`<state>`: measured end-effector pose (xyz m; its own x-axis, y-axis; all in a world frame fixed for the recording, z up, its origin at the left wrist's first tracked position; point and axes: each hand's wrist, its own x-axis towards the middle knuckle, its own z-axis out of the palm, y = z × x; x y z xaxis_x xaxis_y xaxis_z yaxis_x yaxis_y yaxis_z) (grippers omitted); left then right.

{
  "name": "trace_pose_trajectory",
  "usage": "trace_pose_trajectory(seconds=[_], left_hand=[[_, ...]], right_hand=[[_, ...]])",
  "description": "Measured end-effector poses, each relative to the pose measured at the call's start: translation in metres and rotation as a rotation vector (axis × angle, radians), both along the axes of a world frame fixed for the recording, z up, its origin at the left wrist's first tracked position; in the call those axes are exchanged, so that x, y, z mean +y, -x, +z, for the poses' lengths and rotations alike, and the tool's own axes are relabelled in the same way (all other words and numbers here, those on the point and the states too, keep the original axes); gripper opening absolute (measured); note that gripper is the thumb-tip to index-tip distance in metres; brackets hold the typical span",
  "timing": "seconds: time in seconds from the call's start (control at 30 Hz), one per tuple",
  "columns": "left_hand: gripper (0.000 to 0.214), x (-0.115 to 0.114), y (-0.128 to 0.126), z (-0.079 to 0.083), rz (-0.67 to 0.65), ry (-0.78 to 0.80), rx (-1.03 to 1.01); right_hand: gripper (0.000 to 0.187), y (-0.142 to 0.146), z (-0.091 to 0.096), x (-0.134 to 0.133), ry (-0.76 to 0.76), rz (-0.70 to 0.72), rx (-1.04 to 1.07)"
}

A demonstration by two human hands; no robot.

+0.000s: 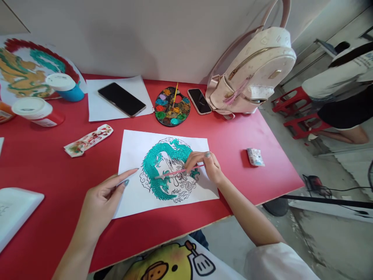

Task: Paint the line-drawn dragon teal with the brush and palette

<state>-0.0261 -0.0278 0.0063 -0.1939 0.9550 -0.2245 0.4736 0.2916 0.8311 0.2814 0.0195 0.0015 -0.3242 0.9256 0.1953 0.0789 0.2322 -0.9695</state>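
A slim pink paintbrush (pixel 175 172) was gripped by the fingers of the right hand (pixel 205 165), its tip held at the teal, scaly body of a round dragon drawing (pixel 150 163). The white paper (pixel 131 155) bearing it was laid flat on the smooth red table (pixel 239 136), its left part touched by the left hand (pixel 106 192), opened with forefinger extended. Mottled paint blobs were held on a rounded dark palette (pixel 167 124). Blue (pixel 72 93) and red tubs (pixel 52 119) were capped with white lids, their contents hidden.
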Motion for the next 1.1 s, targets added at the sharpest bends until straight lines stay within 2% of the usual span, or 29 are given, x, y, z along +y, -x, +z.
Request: trace_pose_trajectory(seconds=[0.23,0.7,0.9,1.1], left_hand=[[0.043,0.001,0.000,0.001,-0.004,0.000,-0.002],[0.040,0.002,-0.001,0.006,-0.007,0.014,-0.033],[0.038,0.002,-0.004,0.011,0.000,0.029,-0.018],[0.039,0.001,-0.003,0.007,0.005,0.018,0.000]], right_hand=[[0.095,-0.001,0.001,0.000,-0.002,0.034,0.014],[0.088,-0.004,-0.002,-0.002,-0.037,0.100,0.009],[0.090,-0.004,-0.002,-0.001,-0.018,0.083,0.014],[0.090,-0.003,-0.001,-0.002,0.002,0.071,0.007]])
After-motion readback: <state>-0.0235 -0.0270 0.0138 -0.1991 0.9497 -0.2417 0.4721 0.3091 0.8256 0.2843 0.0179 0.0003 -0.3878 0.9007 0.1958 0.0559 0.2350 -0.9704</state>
